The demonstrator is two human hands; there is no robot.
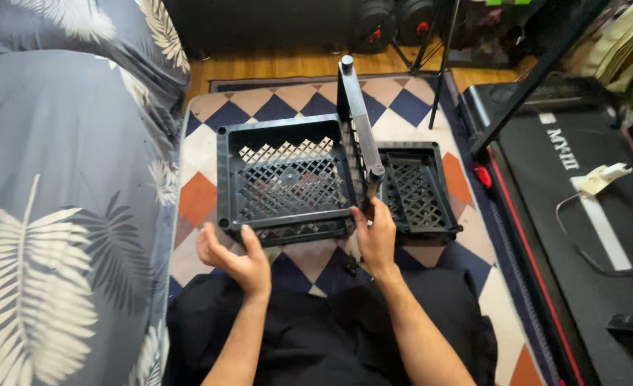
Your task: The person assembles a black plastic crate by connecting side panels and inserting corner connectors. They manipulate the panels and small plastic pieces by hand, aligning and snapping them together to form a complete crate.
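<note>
L hand [236, 259]: open, palm up, fingers curled loose, touching near-left corner of big crate [286, 179]; grips nothing.
R hand [376, 236]: fingers wrapped on near-right corner of big crate, at base of upright side panel [354, 121].
Big crate: black plastic lattice, open top, on rug [209, 154] just ahead of lap.
Small crate [418, 191]: black, same lattice, touching big one's right side.
Rug: diamond pattern, navy/cream/orange, over wood floor [273, 66].
Left: bed w/ grey leaf-print cover [59, 179].
Right: black treadmill [581, 207], close to rug edge.
Back: dumbbell weights [395, 18] by wall.
</note>
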